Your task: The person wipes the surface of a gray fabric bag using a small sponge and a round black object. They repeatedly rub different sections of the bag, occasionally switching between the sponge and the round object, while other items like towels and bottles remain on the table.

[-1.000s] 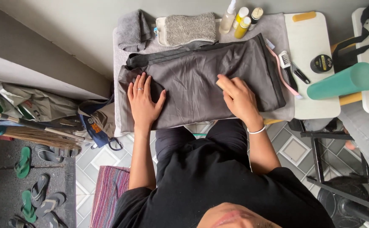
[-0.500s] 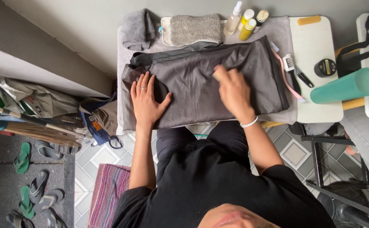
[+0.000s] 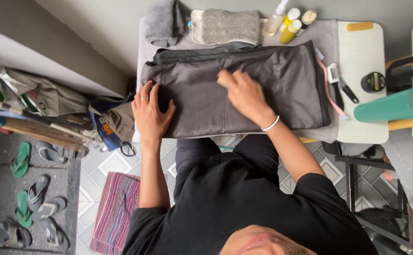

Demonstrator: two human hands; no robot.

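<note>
A dark grey folded garment [image 3: 291,85] lies flat across a cloth-covered board [image 3: 327,35]. My left hand [image 3: 150,111] rests flat, fingers spread, on the garment's left end near the board's edge. My right hand [image 3: 244,92] presses flat on the middle of the garment, fingers pointing left. Neither hand grips anything.
At the board's far edge lie a grey folded cloth [image 3: 161,21], a grey padded block [image 3: 230,26] and three bottles [image 3: 287,21]. A brush [image 3: 334,75], a black round tin [image 3: 373,81] and a teal roll [image 3: 395,105] sit right. Sandals [image 3: 24,189] and a striped mat [image 3: 114,212] lie on the floor.
My right hand has slid leftward across the garment toward the middle. My left hand has stayed on the left end.
</note>
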